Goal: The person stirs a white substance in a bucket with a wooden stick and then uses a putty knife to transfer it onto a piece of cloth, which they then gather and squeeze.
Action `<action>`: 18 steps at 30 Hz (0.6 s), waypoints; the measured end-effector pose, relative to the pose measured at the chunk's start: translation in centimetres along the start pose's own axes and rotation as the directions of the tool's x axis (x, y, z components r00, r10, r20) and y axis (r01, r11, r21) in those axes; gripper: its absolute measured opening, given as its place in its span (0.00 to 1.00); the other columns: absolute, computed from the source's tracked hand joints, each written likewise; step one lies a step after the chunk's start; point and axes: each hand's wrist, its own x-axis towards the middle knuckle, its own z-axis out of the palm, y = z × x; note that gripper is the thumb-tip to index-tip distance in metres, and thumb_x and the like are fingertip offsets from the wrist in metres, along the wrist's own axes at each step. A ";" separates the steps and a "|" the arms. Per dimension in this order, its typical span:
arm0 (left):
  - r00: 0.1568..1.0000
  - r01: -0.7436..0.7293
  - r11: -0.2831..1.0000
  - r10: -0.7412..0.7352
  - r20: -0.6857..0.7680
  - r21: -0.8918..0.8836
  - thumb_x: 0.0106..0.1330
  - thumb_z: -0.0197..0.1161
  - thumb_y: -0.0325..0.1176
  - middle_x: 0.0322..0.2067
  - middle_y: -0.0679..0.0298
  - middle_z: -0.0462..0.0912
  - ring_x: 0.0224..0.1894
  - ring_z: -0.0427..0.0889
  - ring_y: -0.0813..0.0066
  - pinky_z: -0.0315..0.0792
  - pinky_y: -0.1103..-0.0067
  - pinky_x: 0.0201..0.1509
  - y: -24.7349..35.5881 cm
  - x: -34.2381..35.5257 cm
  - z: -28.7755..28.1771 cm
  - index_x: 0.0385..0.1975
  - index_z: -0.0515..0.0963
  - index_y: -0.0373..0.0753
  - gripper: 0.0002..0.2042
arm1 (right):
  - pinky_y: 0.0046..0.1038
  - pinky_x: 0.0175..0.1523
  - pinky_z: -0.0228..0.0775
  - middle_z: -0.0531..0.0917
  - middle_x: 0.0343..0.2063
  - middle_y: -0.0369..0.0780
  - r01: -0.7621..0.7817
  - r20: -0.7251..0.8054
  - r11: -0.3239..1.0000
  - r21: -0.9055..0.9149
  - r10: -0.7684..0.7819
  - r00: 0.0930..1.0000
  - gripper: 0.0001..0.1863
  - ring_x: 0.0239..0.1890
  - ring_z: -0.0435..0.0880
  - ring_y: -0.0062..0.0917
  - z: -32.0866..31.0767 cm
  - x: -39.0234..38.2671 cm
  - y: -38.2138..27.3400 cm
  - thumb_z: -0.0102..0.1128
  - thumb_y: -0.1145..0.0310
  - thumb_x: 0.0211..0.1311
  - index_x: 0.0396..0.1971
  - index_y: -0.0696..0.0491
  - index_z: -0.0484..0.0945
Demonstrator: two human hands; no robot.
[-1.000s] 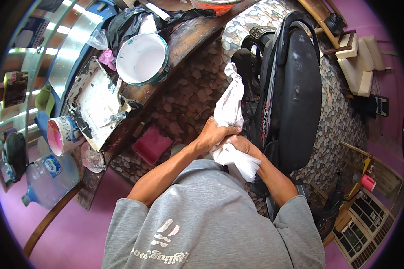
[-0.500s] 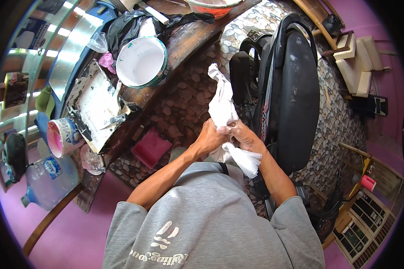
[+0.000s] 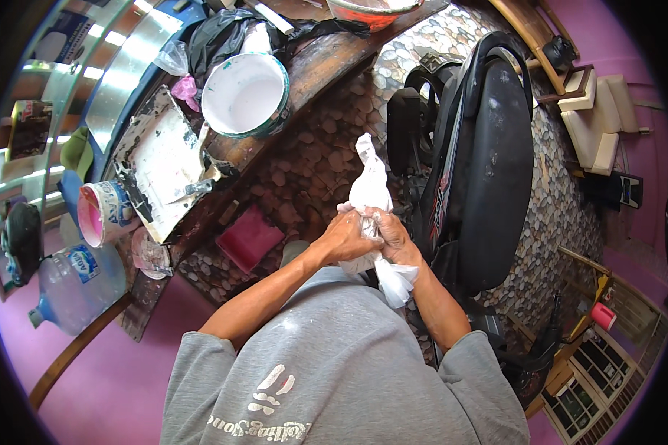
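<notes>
Both my hands grip a white plastic bag [image 3: 369, 185] in front of my waist, over the pebbled floor. My left hand [image 3: 349, 237] is closed round its middle, with the fingers curled inward. Right beside it, touching, my right hand [image 3: 394, 236] is closed on the same bag. A bunched, narrow end points up and away from me; a loose, flared end hangs below my right hand toward my shirt. White smears show on my fingers. What the bag holds, if anything, is hidden.
A motorbike [image 3: 493, 170] stands close on my right. On the left, a wooden bench [image 3: 308, 78] bears a white paint bucket [image 3: 245, 96], a smeared board [image 3: 159, 167] and a smaller pink-stained tub [image 3: 105, 213]. Below lie a pink dustpan-like tray [image 3: 250, 239] and a large water bottle [image 3: 82, 289].
Both hands and the bag have come nearer my body, and the bag's far end has dropped lower. My hands have shifted their hold slightly and stay closed on it.
</notes>
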 end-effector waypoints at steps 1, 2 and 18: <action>0.999 0.050 0.995 -0.051 -0.009 -0.092 0.49 0.65 0.41 0.35 0.53 0.81 0.37 0.81 0.62 0.73 0.72 0.41 0.1 -0.3 0.1 0.42 0.74 0.32 0.23 | 0.28 0.47 0.74 0.81 0.40 0.44 -0.001 0.001 1.000 0.001 0.001 1.000 0.15 0.41 0.81 0.26 -0.2 0.0 0.0 0.58 0.71 0.56 0.42 0.62 0.76; 0.995 0.097 0.979 -0.101 -0.013 -0.181 0.50 0.65 0.41 0.36 0.55 0.80 0.36 0.81 0.64 0.73 0.73 0.40 0.5 -0.5 0.0 0.43 0.72 0.30 0.24 | 0.29 0.48 0.74 0.80 0.42 0.45 0.034 -0.002 0.999 -0.018 -0.034 0.999 0.18 0.41 0.80 0.27 -0.4 0.0 -0.1 0.58 0.69 0.56 0.45 0.62 0.74; 0.933 -0.004 0.648 -0.271 -0.236 -0.761 0.48 0.73 0.32 0.33 0.57 0.81 0.35 0.80 0.74 0.75 0.79 0.40 2.3 1.1 -0.5 0.36 0.77 0.28 0.19 | 0.32 0.38 0.71 0.81 0.26 0.44 0.215 0.141 0.172 -0.961 -0.363 0.921 0.09 0.30 0.80 0.29 0.3 0.8 -0.1 0.53 0.73 0.55 0.34 0.61 0.77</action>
